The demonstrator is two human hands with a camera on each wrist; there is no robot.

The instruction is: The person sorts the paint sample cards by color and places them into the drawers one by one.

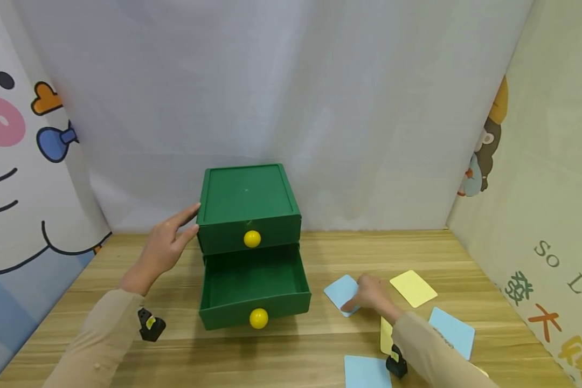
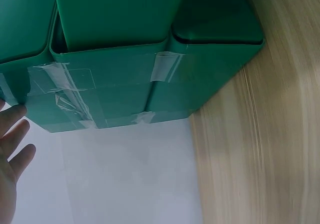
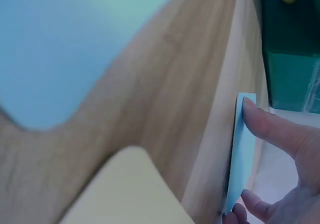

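Observation:
A green drawer unit (image 1: 247, 194) stands on the table, its drawers stacked. Its middle drawer (image 1: 223, 318), with a yellow knob (image 1: 259, 318), is pulled out and shows a bare inside. My left hand (image 1: 162, 248) touches the unit's left side with spread, fairly straight fingers; the left wrist view also shows that side, joined with clear tape (image 2: 70, 93). To the right of the unit, my right hand (image 1: 372, 293) holds a blue card (image 1: 340, 290) by its edges. In the right wrist view the thumb (image 3: 275, 129) presses one end, with fingers at the other.
Further right lie a yellow card (image 1: 413, 288) and a blue card (image 1: 453, 331). Another blue card (image 1: 367, 372) lies near the front edge, and a yellow card (image 1: 386, 337) is partly under the right forearm. A pale curtain (image 1: 368, 108) hangs behind the table.

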